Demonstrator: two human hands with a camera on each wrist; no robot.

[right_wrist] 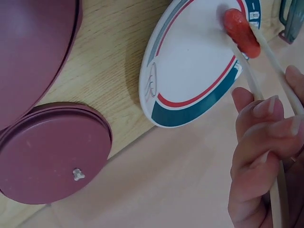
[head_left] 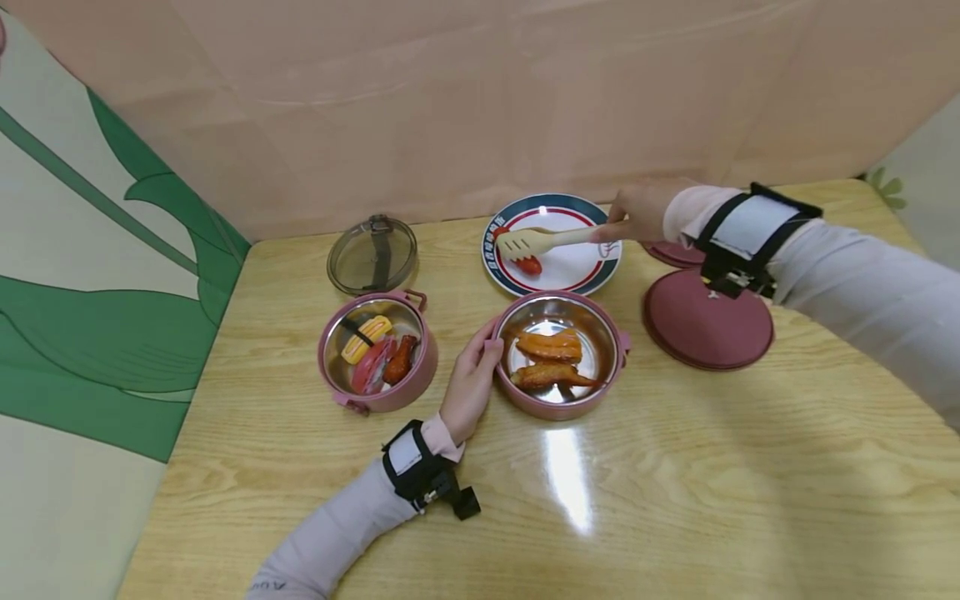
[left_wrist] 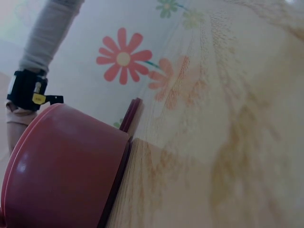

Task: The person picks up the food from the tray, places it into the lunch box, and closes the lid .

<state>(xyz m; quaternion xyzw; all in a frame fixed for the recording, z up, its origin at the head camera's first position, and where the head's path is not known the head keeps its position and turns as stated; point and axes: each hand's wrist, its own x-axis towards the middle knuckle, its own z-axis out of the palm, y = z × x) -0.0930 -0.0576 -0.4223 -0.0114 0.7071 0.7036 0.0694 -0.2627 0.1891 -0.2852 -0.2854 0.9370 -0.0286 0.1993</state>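
Observation:
My left hand grips the left side of a pink steel-lined pot, thumb at the rim. Inside the pot lie an orange-brown food piece and a toy chicken wing. In the left wrist view the pot's outer wall fills the lower left. My right hand holds cream-coloured tongs with curled fingers, seen close up in the right wrist view. A red sausage-like piece sits between the tong tips, over the white plate with a blue-and-red rim.
At left stands a second pink pot holding a yellow corn-like piece, pink meat and a drumstick. Behind it is a clear lid. A maroon lid and a smaller maroon lid lie at right, under my right forearm.

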